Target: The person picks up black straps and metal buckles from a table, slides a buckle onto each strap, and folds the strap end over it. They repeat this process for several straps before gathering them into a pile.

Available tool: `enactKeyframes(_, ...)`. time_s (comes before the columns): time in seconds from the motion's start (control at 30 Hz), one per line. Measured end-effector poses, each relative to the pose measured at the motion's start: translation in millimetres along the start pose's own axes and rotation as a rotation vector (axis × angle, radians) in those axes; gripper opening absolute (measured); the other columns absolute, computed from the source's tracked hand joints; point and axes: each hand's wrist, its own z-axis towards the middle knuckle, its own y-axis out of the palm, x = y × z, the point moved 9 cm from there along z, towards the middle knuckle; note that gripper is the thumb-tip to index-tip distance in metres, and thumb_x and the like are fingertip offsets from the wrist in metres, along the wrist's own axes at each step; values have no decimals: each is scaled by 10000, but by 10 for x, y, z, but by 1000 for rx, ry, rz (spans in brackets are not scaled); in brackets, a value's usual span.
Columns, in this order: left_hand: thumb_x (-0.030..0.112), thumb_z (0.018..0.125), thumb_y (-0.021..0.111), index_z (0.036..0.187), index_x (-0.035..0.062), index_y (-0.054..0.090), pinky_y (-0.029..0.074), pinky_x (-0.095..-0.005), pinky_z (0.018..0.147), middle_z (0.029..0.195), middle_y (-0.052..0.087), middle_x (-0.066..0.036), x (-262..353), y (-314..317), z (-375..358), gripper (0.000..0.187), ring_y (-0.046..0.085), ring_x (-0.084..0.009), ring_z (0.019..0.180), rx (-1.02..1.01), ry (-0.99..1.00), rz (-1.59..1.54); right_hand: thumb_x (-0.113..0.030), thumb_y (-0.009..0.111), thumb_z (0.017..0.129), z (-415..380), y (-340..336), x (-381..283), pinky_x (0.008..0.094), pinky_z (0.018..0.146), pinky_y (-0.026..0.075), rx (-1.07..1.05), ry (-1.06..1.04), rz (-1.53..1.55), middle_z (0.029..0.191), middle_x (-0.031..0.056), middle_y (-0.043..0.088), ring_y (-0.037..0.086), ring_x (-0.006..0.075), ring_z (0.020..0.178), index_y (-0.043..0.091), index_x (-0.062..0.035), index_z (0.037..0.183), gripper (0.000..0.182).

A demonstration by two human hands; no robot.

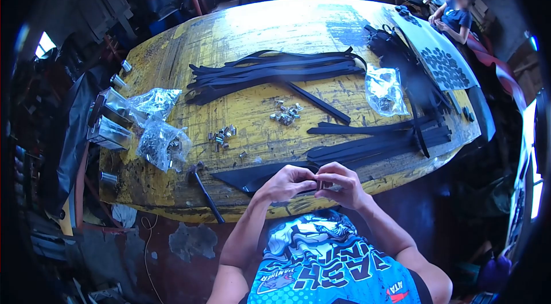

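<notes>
At the near edge of the table, my left hand (288, 183) and my right hand (342, 182) meet with fingertips pinched together. Between them is a small metal piece (321, 186), perhaps a buckle; the fingers cover much of it. Black straps (367, 152) lie just beyond my hands, and a flat dark strip (247, 177) lies by my left hand. Further left, a hammer (205, 192) rests with its dark handle over the table edge. Two small piles of shiny metal fittings (222, 136) (286, 113) sit in the middle of the tabletop.
The worn yellow table (270, 149) carries a long bundle of black straps (275, 71). Clear plastic bags (163, 144) (384, 91) and metal tins (109, 133) stand around it. At the far right, a person (456, 17) is beside a sheet bearing many dark round pieces (445, 68).
</notes>
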Motion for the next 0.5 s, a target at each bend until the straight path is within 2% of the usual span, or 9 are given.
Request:
enactKeyframes(0.2,51,902,676,1081,-20,655,519,-236,789,951,699,-48,90,-7,15,193,628,-83,865,-18,34,-47,-150,818,748,40,-39,-87,345,697,561,-28,-36,-103,1039,125,598,648,254,848,656,-86,1191,475)
enactKeyframes(0.23,-16,872,686,1072,-23,626,537,-251,808,957,695,-66,105,-13,31,209,652,-111,889,8,51,-112,-157,815,752,34,-42,-63,345,702,557,-28,-20,-92,1025,118,592,640,249,843,654,-89,1205,485)
enactKeyframes(0.33,-19,826,740,1023,-13,608,561,-252,790,949,695,-97,105,-105,24,237,683,-134,877,136,40,-103,-164,817,751,58,-39,-109,342,704,547,-17,-11,-69,1012,111,585,631,236,845,661,-89,1204,485)
enactKeyframes(0.47,-4,809,763,1026,-19,612,566,-249,781,953,699,-103,138,-167,-13,264,689,-133,853,239,102,-136,-140,810,761,53,4,50,304,719,509,-21,146,36,990,109,583,623,206,852,677,-81,1186,450)
enactKeyframes(0.5,1,808,766,1039,-23,616,566,-247,782,956,700,-104,126,-173,-20,277,690,-133,849,250,139,-153,-79,754,828,64,39,80,271,735,498,-43,181,174,976,93,605,621,161,861,661,-30,1183,370)
